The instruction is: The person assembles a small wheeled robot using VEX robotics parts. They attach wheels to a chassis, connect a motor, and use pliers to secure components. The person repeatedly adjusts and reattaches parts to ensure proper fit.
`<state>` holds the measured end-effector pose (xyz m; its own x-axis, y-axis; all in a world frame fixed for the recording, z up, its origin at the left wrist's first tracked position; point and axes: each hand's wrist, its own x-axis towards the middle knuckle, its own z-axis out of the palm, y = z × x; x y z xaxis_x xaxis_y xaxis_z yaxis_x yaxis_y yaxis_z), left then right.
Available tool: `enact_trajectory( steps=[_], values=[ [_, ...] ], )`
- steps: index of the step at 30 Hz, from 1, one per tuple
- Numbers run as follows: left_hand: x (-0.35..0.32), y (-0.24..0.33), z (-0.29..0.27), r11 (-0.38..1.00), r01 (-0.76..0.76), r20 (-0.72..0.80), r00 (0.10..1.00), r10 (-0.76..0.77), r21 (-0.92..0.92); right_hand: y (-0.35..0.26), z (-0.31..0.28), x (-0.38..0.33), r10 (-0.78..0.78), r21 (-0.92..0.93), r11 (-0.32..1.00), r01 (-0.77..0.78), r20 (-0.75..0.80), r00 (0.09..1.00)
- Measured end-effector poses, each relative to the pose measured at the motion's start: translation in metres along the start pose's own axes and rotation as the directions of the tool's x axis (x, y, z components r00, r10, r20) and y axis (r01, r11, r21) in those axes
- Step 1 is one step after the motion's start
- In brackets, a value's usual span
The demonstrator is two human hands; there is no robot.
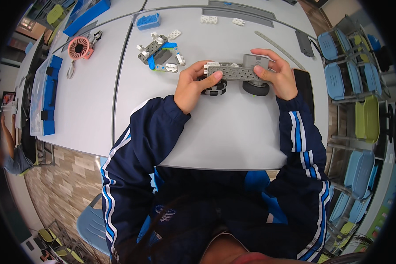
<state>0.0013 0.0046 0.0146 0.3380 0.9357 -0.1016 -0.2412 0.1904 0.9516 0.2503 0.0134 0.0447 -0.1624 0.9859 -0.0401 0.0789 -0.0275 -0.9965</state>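
Both hands hold a small grey wheeled construction-kit vehicle [234, 72] on the white table [224, 136]. My left hand [193, 86] grips its left end, thumb along the perforated grey beam, over a black and white wheel [216, 88]. At the other end, my right hand [277, 75] has its fingers wrapped over the grey block at the top. A black tyre [255, 89] shows below the beam. Dark blue sleeves with white and blue stripes cover both forearms.
A loose assembly of grey, blue and white parts [160, 55] lies behind my left hand. A clear box of blue pieces [146, 20], white bricks [209, 19], a grey strip [279, 48], a dark phone [304, 88], a pink fan [79, 47] and blue cases [48, 94] lie around. Chairs [347, 66] stand at right.
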Motion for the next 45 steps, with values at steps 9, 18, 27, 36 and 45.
enact_trajectory(
  steps=[9, 18, 27, 36, 45],
  values=[
    [-0.001, 0.006, 0.003, 0.999, -0.016, -0.011, 1.0, 0.017, 0.036, -0.001, -0.001, 0.002, -0.062, -0.083, 0.995, 0.063, 0.021, 0.998],
    [0.004, 0.001, 0.008, 0.997, -0.071, -0.071, 0.995, 0.073, 0.037, -0.006, 0.0, -0.002, -0.08, -0.077, 0.994, 0.081, 0.009, 0.997],
    [0.015, -0.014, 0.003, 0.959, -0.195, -0.064, 0.975, 0.212, 0.205, -0.005, 0.001, -0.002, -0.141, -0.142, 0.979, 0.143, 0.021, 0.99],
    [0.013, 0.0, -0.006, 0.959, -0.109, 0.069, 0.993, 0.094, 0.262, 0.008, -0.012, 0.011, -0.236, -0.179, 0.96, 0.216, -0.1, 0.967],
    [0.017, -0.018, 0.01, 0.7, -0.209, 0.073, 0.973, 0.219, 0.683, 0.011, -0.042, 0.048, -0.023, -0.088, 0.996, 0.018, -0.05, 0.998]
  ],
)
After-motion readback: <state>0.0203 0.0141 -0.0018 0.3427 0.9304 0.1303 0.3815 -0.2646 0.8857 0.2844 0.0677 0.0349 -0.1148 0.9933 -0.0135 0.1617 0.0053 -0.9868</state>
